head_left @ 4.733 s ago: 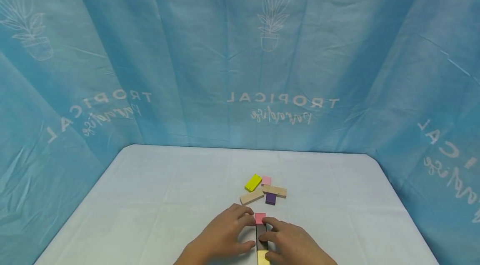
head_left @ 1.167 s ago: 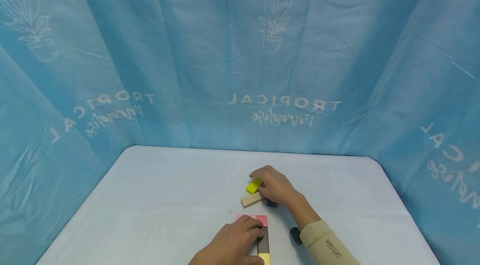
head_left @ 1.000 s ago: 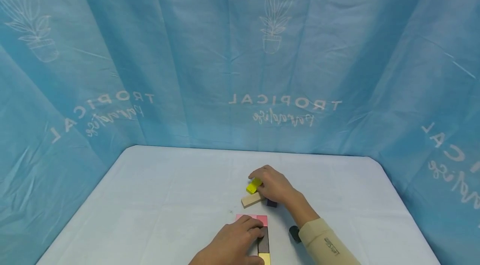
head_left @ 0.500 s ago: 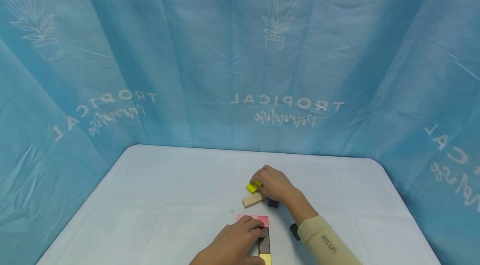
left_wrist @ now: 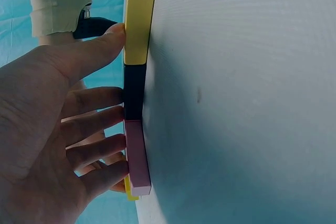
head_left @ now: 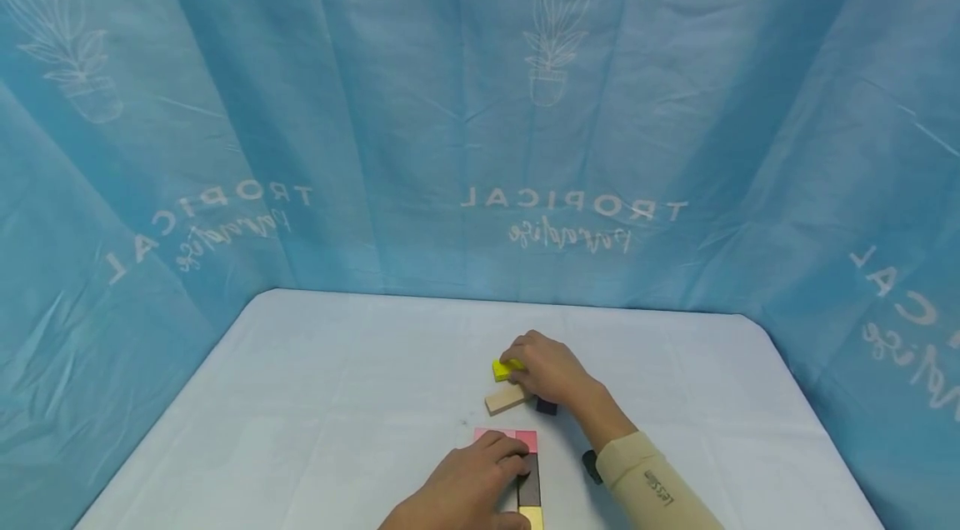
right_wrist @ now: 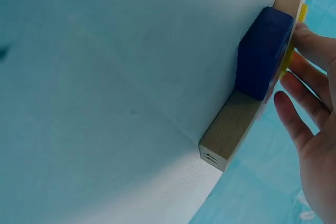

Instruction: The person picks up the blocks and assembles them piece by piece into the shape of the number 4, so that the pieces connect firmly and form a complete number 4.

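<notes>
My right hand [head_left: 551,367] pinches a yellow block [head_left: 500,372] between thumb and fingers at the back of a small group of blocks. Right under that hand lie a plain wooden block [head_left: 507,399] and a dark purple block [head_left: 547,407], which looks blue in the right wrist view. My left hand [head_left: 467,480] rests on a row of blocks nearer me, its fingers loosely extended. The row holds a light pink block [head_left: 491,433], a deeper pink block [head_left: 527,437], a dark grey block [head_left: 529,480] and a pale yellow block [head_left: 532,516]. In the left wrist view the thumb touches a yellow block [left_wrist: 139,19].
A second wooden block [right_wrist: 231,124] lies beside the purple one in the right wrist view, mostly hidden by the hand in the head view. The white table [head_left: 337,397] is bordered by blue printed curtains [head_left: 390,138]. A dark wrist strap [head_left: 592,466] hangs below the right sleeve.
Since the first frame my right hand has gone from the row to the back group and gripped the yellow block. That block has turned slightly in the last half second. The left hand stays.
</notes>
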Available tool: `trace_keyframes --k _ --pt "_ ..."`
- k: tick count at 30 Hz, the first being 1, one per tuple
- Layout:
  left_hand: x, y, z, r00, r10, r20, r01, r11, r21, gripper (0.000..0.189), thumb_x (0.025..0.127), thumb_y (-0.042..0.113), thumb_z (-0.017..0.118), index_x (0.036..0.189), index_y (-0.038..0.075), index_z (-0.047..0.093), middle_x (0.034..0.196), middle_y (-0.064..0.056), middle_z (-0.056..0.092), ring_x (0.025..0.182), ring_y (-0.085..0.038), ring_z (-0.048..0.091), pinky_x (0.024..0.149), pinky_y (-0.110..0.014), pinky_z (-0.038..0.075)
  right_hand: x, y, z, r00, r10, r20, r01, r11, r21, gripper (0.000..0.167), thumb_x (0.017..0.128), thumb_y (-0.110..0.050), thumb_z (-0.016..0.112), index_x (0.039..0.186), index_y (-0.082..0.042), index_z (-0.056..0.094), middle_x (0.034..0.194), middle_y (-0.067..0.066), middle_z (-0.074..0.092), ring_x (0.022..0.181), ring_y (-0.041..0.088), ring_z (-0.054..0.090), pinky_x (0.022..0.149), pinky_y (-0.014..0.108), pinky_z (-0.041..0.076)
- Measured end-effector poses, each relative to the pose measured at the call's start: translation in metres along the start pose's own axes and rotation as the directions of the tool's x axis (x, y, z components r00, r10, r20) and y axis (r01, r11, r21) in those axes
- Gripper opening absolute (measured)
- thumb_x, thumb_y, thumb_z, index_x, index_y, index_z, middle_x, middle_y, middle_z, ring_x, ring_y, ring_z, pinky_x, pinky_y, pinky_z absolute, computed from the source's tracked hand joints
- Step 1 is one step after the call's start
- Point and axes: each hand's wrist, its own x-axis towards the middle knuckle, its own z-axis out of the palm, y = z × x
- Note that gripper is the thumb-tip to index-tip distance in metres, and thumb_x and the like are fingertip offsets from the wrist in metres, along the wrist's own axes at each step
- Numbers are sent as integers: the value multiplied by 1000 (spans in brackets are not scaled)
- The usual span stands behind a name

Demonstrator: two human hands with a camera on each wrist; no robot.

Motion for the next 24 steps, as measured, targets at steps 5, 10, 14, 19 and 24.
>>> trace_keyframes --k 5,10,14,19,24 --pt "-1 1 0 1000 0 -6 0 1000 15 62 81 67 59 124 23 62 131 12 49 117 -7 42 77 -28 50 -1 2 -4 999 53 -7 -53 997 51 26 88 -30 70 114 -24 71 113 -8 62 107 13 52 90 38 46" --pt "0 2 -2 999 -36 24 36 999 -2 60 80 68 59 122 24 63 131 13 49 118 -7 42 76 -29 50 -2 3 -8 997 64 -31 -62 996 64 25 89 -33 69 113 -25 71 113 -8 61 106 12 52 90 37 46" --pt "0 3 -3 999 -47 26 47 999 -3 59 80 67 60 121 25 63 130 13 49 118 -6 42 74 -30 50 -7 2 -12 997 71 -32 -69 996 65 27 88 -34 69 113 -24 71 111 -7 62 104 12 52 89 37 47" --pt "0 4 -4 999 -41 17 41 999 4 59 80 67 61 121 24 62 130 14 48 118 -6 41 73 -30 50 -14 0 -15 996 90 -26 -88 994 57 33 87 -36 70 117 -22 70 112 -5 62 104 13 53 89 38 47" --pt "-1 5 -3 999 -40 15 40 999 13 59 80 66 62 120 24 63 130 13 48 117 -6 41 73 -29 50 -18 -2 -17 994 107 -24 -106 993 48 34 86 -38 70 117 -22 70 112 -4 62 102 13 53 88 36 48"
